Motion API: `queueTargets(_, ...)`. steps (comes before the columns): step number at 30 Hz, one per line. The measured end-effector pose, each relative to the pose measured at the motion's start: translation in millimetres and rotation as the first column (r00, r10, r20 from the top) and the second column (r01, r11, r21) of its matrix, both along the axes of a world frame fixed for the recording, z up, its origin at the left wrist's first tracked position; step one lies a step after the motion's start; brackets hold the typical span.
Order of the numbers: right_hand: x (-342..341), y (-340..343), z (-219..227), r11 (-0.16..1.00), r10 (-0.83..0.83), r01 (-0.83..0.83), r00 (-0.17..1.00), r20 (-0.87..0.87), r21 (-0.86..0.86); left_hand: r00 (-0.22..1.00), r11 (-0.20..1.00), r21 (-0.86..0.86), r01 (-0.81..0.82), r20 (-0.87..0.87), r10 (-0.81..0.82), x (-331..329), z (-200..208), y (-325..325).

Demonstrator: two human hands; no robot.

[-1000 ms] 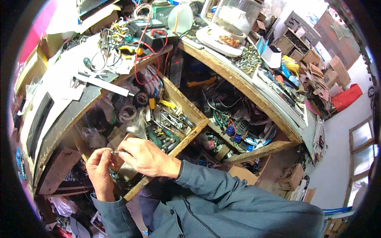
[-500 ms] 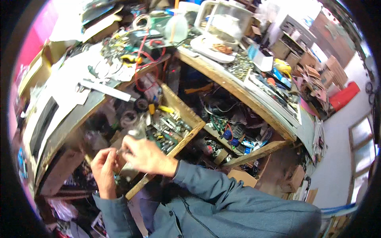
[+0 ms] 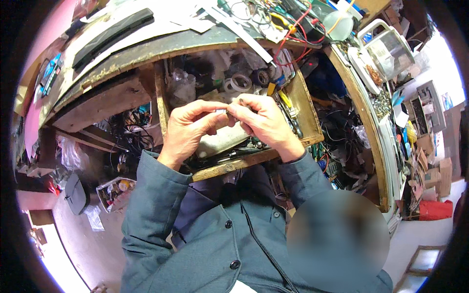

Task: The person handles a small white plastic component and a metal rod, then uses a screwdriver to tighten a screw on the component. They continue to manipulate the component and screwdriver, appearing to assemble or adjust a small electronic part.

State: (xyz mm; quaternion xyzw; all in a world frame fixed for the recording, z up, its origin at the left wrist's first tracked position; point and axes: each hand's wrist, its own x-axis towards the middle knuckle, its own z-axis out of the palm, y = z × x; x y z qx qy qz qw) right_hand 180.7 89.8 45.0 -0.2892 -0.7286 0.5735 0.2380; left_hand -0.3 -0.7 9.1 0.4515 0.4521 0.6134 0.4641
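My left hand [image 3: 193, 128] and my right hand [image 3: 264, 121] meet over an open wooden drawer [image 3: 229, 167], both closed in a pinch. Between the fingertips sits a small whitish piece [image 3: 222, 112], mostly covered and too small to name. Some tiny dark bit also shows by the right hand's fingers, its kind unclear. Under the hands, the drawer holds a pale, long object [image 3: 221, 141], clear tape rolls [image 3: 239, 83], a darker tape roll [image 3: 260, 77] and a yellow-handled tool [image 3: 285, 99]. Part of the contents is hidden by my hands.
Above the drawer, the worktop carries a long black bar [image 3: 113, 38], a white strip [image 3: 239, 33], red cables [image 3: 299, 36] and a clear plastic box [image 3: 390, 52]. A second wooden-edged bench [image 3: 359, 119] runs down the right. Left of me, a small bin [image 3: 116, 194] stands low.
The view has swung, so the drawer and both hands now appear further right and higher. My hands remain together at the fingertips, and the whitish piece between them shows more clearly.
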Motion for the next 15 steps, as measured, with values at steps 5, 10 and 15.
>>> queueTargets(5,0.3,4.7,12.7,0.946,-0.002,-0.014,0.999,0.051,0.323,1.000,0.999,-0.044,-0.014,-0.029,0.013,-3.5,-3.6,2.3)
queueTargets(10,-4.9,12.0,11.9,0.848,0.039,-0.037,0.999,0.009,0.529,1.000,0.997,-0.073,0.021,-0.003,-0.021,-4.9,-0.9,4.7)
queueTargets(15,-4.6,14.6,21.5,0.998,-0.015,0.005,0.984,0.178,0.058,0.998,0.999,0.003,-0.045,-0.039,0.045,-2.4,-3.5,3.5)
